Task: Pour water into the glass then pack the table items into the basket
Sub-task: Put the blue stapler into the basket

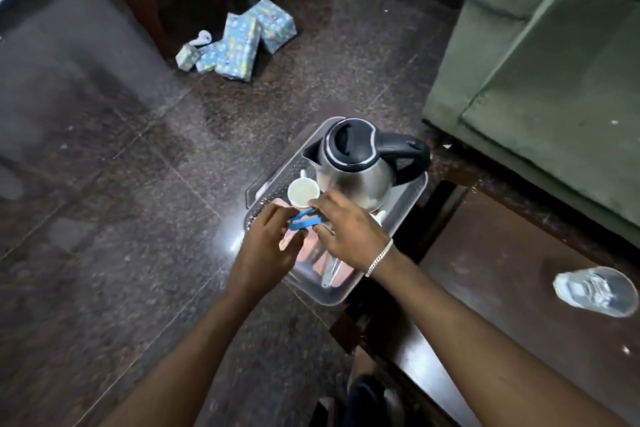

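Note:
A clear plastic basket (405,208) sits on the floor beside the dark wooden table (519,288). Inside it stand a steel kettle (356,173) with a black lid and handle, and a white cup (303,192). Pink flat items (323,267) and a spoon-like utensil lie at its near end. My left hand (266,246) and my right hand (346,229) are both over the basket, together holding a small blue object (303,222) between their fingers. A glass (595,291) holding water stands on the table at the right.
A green sofa (554,73) fills the upper right, close behind the table. Blue patterned wrapped boxes (242,42) lie on the dark tiled floor near a wooden chair's legs (149,14). Open floor stretches to the left.

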`<action>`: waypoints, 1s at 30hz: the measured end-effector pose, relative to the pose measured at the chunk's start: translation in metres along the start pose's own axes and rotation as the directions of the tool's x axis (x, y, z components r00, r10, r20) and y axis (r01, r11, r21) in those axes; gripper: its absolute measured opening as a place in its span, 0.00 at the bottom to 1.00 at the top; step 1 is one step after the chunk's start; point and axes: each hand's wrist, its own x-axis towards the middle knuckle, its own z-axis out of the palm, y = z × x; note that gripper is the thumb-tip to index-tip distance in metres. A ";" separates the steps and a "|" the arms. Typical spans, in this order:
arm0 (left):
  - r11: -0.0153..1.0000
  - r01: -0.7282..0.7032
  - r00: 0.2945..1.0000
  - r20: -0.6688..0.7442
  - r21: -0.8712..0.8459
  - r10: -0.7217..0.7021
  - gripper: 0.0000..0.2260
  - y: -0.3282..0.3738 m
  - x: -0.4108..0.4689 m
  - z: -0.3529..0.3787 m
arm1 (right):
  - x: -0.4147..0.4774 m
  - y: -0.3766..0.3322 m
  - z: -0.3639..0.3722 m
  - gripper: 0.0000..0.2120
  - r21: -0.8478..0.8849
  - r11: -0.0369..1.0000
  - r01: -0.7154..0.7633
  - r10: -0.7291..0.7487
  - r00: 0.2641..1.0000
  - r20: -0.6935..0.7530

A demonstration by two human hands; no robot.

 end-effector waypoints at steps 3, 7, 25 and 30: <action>0.983 0.111 0.991 -0.097 0.147 -0.097 0.14 -0.029 0.001 -0.014 | 0.038 -0.020 0.022 0.19 -0.102 0.994 0.023 -0.017 0.998 0.065; 0.922 0.243 0.968 -0.136 0.303 -0.211 0.15 -0.050 0.006 -0.021 | 0.071 -0.034 0.045 0.14 -0.232 0.972 0.030 0.006 0.988 0.155; 0.893 0.259 0.964 -0.037 0.369 -0.264 0.21 -0.067 0.011 -0.011 | 0.077 -0.027 0.065 0.18 -0.311 0.950 -0.018 0.066 0.987 0.146; 0.945 0.072 0.997 -0.007 0.320 -0.073 0.17 -0.050 0.007 -0.010 | 0.033 -0.021 0.032 0.19 -0.199 0.980 -0.004 0.008 1.000 0.020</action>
